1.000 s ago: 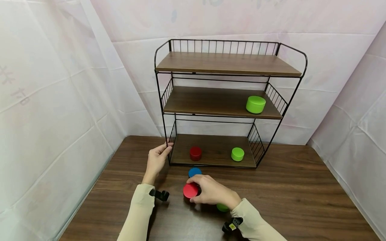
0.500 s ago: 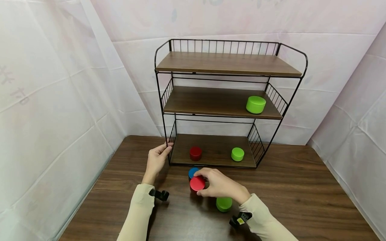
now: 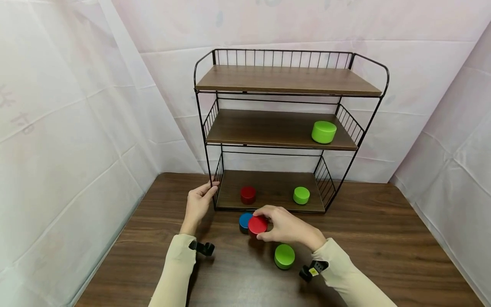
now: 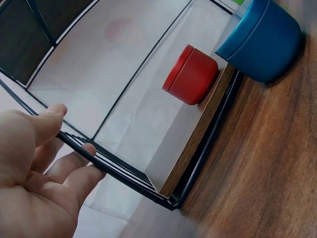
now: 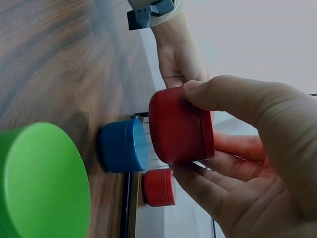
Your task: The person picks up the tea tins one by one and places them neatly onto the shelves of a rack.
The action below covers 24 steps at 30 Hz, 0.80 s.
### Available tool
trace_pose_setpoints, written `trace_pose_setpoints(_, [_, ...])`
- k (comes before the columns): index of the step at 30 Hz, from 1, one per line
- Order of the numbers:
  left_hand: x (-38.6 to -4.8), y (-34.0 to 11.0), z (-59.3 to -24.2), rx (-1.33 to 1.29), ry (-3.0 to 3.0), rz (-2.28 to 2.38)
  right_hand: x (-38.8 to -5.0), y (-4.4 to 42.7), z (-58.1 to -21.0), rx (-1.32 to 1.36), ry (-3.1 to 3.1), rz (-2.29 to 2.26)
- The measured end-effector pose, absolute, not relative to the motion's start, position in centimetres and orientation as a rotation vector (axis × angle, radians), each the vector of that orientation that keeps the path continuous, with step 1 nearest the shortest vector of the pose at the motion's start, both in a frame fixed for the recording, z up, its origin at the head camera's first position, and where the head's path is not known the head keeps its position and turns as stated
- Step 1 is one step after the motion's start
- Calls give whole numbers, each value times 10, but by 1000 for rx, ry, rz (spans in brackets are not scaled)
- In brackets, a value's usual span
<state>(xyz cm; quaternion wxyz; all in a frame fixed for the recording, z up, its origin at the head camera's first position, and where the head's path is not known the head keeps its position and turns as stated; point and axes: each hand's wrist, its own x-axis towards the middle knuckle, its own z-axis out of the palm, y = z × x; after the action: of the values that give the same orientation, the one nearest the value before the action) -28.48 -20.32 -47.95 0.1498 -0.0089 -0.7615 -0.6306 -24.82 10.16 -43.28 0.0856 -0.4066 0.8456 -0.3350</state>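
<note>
My right hand pinches a round red lidded tin between thumb and fingers, raised off the table. Just behind it on the tabletop stands a blue lidded tin. My left hand grips the lower left side of a black wire rack, its thumb and fingers around the frame in the left wrist view. Another red tin and a small green tin stand on the bottom shelf. Nearer me, below my right hand, is a green tin on the table.
A larger green tin sits at the right of the middle shelf. The top shelf has a wire rail along its back. Pale cloth hangs around the wooden table.
My right hand has carried the red tin forward and to the right, toward the rack, uncovering the green tin on the table. The left hand keeps its place on the rack.
</note>
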Motion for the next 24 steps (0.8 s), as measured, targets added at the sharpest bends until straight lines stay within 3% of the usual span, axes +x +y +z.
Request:
trace_pose_setpoints(14, [-287, -205, -483, -14, -2172, -1826, -255, 108, -413, -1251, 2565, -937])
trace_pose_setpoints(24, [-275, -198, -461, -14, -2220, -1783, -255, 110, -400, -1294, 2591, -955])
